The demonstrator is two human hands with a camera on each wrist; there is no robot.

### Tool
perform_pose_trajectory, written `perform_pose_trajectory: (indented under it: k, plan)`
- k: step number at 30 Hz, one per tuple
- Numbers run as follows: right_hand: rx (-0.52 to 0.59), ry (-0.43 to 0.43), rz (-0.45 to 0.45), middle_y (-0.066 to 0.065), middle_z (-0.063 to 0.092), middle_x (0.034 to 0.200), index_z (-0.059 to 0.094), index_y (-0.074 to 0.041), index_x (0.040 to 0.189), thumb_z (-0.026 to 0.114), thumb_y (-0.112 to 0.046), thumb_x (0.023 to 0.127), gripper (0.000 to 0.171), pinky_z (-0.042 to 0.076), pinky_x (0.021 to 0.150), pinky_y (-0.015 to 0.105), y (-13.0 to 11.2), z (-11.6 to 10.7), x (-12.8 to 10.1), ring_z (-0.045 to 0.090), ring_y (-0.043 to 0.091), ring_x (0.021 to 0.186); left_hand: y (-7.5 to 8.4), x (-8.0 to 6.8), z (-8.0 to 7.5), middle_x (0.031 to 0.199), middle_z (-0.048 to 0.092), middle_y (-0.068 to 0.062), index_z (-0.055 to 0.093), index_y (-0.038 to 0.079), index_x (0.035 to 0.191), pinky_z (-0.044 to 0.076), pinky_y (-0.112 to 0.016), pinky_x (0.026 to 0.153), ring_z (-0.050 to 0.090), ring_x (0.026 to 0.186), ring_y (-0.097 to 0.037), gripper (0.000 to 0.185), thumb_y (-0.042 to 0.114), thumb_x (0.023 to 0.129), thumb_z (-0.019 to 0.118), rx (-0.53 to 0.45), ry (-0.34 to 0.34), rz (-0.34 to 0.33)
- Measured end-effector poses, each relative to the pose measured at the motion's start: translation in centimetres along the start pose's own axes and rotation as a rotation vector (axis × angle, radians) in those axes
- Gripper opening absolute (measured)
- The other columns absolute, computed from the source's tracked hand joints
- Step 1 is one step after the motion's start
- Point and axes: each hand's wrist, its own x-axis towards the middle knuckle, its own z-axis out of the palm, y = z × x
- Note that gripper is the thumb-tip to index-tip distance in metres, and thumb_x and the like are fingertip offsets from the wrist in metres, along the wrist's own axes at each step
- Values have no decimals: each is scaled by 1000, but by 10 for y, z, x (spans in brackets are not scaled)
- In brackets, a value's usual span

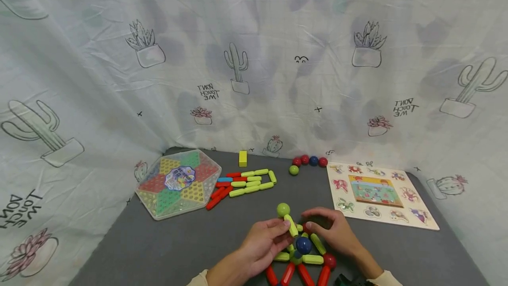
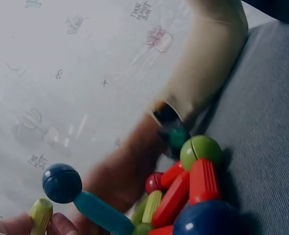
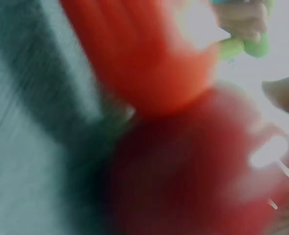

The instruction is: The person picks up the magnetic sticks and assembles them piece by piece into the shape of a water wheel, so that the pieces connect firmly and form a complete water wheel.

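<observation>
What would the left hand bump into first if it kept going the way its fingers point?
Probably the right hand. The left hand pinches a yellow-green stick topped by a green ball, fingers pointing right across the stick-and-ball build. Depth is hard to judge.

A hexagonal game board with coloured triangles is seen at the lower left of the head view. Just to its right, loose yellow-green, red and blue sticks are laid in a cluster, with a yellow block above. Near centre, loose balls are lined up. A wooden puzzle board is placed at the right.
</observation>
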Motion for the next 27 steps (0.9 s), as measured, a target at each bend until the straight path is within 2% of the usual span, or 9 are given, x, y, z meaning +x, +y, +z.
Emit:
perform_pose_trajectory:
  k: [2,4,8,11,14,18,21,24,27]
  plan:
    - [-56,-17,-83,20,78,121,76,-4,127,70,2,103,26,62,99,33,-15,-1,-1,75,21,110,-1,1,0,130,75,-17,64,-9,140,60,-41,107,73,110,-18,38,14,110,68,6,0,-8]
    - [-54,-83,-140,18,77,120,75,-5,130,69,8,100,33,62,98,37,-33,-5,-2,74,27,107,-2,1,1,129,75,-16,63,-9,142,60,-42,107,73,110,-19,40,14,110,68,9,-1,-7]
    - [-81,-206,-136,4,79,117,72,-13,138,76,1,96,45,62,93,37,-63,-8,-2,74,22,101,-3,2,2,129,76,-15,62,-10,144,60,-41,106,74,112,-18,43,15,110,68,-2,-13,12]
    - [-189,-206,-126,-8,77,114,71,-21,140,85,-15,96,46,62,89,36,-72,-3,-1,73,13,98,-3,2,2,129,76,-14,63,-10,142,60,-39,106,74,113,-18,41,14,109,69,-9,-22,25]
    - [-253,-178,-138,-11,76,111,72,-25,139,88,-21,95,47,63,85,37,-72,1,-1,72,8,95,-2,2,1,127,78,-14,66,-9,139,61,-39,104,75,113,-18,38,14,109,69,2,-25,27]
    - [-161,-151,-139,2,78,112,73,-20,137,79,-6,100,40,63,87,36,-62,-2,-1,74,17,96,4,0,-10,118,81,-14,71,-7,134,64,-38,99,78,106,-18,34,14,107,72,113,-33,31]
    - [-102,-95,-83,15,78,117,74,-12,134,69,-2,106,30,62,94,33,-50,-8,-2,76,21,104,13,-4,-25,110,83,-13,77,-4,125,66,-33,88,79,94,-15,27,12,103,76,361,-67,98]
    - [-97,-47,-13,20,76,124,74,-5,131,66,-6,109,24,60,100,29,-32,-11,-3,75,21,113,24,-9,-41,102,83,-7,81,3,115,63,-28,76,76,85,-13,20,11,97,81,753,-108,261]
    - [-137,-49,36,15,76,130,75,-6,131,69,-12,108,25,58,104,26,-15,-10,-5,72,16,121,33,-14,-55,101,76,6,82,14,110,56,-25,76,68,87,-8,18,18,93,86,1155,-122,382]
